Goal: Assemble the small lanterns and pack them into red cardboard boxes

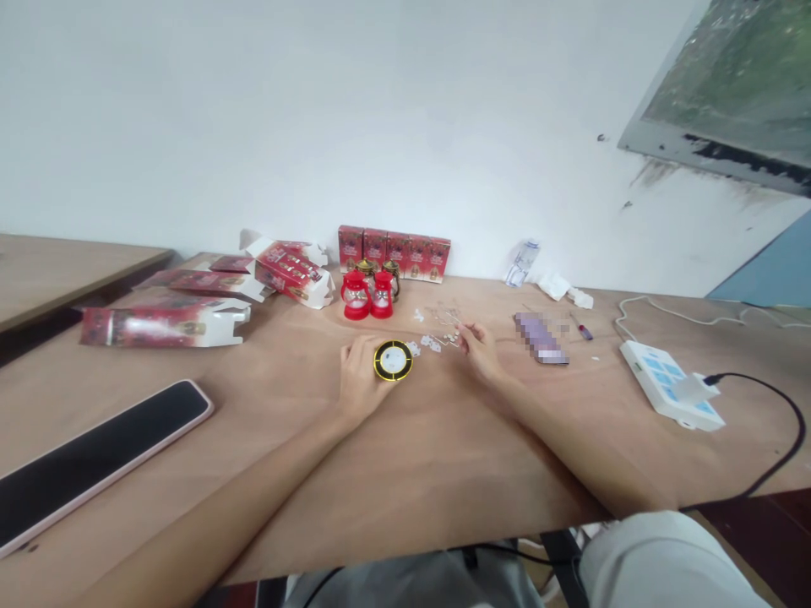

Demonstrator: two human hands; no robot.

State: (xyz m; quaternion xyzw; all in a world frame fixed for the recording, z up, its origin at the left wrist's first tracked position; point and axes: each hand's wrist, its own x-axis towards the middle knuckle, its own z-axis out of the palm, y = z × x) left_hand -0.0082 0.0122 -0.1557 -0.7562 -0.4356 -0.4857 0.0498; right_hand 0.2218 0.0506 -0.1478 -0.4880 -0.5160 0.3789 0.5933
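Left hand point(360, 377) holds round base point(394, 361), apparently unfinished; right hand point(480, 350) narrow, contents unclear. 4 lanterns point(356, 297) seem complete; white pieces point(432, 343) loose.

Phone point(105, 460): lies screen up at the near left, black screen, pink edge.
Power strip point(655, 380): white, at the right, with a white charger point(695, 388) plugged in.
Black cable point(803, 431): curves from the charger towards the near right edge.
Tissues point(553, 285): white, crumpled, far right, just beside a blue-and-white packet point(523, 262).
Wall point(380, 110): pale, along the far side, a grey-green panel point(728, 93) at right.
Second table point(76, 266): far left, beyond a dark gap.
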